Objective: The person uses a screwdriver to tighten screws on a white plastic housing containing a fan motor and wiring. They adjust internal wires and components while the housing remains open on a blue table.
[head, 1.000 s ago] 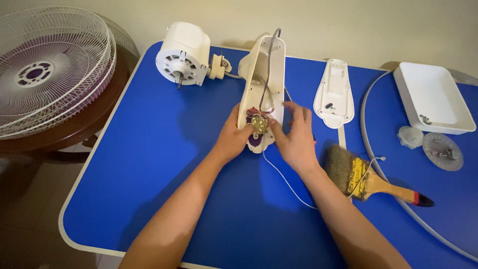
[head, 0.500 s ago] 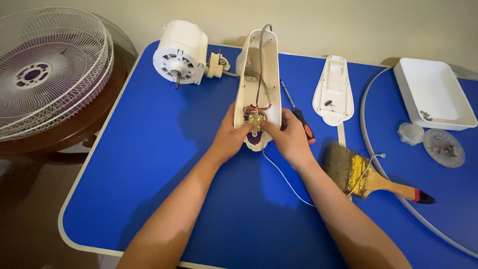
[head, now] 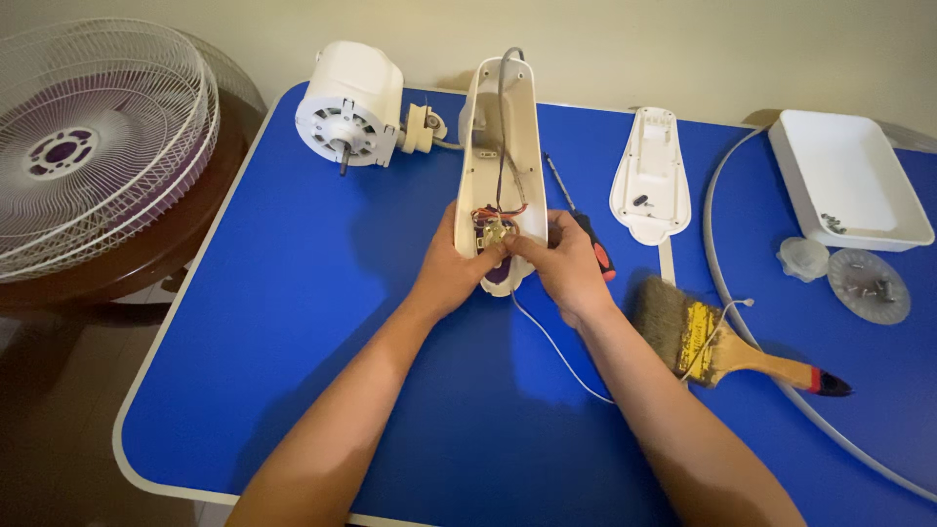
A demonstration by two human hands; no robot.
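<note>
An open white fan neck housing [head: 498, 137] lies lengthwise on the blue table [head: 293, 322], joined at its far end to a white fan motor [head: 349, 102]. Coloured wires and a small brass switch part [head: 496, 231] sit in its near end. My left hand [head: 451, 271] grips the housing's left side, thumb on the switch part. My right hand [head: 566, 268] holds the right side, its fingertips pinching the same part. A thin white cord [head: 556, 351] trails from the housing toward me.
A screwdriver [head: 586, 229] lies right of the housing, partly under my right hand. Beyond it are a white cover plate [head: 651, 176], a paintbrush [head: 727, 342], a white tray [head: 844, 181], two small clear caps [head: 839, 273] and a grey ring [head: 742, 322]. A fan grille [head: 88, 146] rests at left.
My right hand has drawn in from above the housing's right side and closed onto the switch part. Both hands now hold it together; the view has shifted slightly.
</note>
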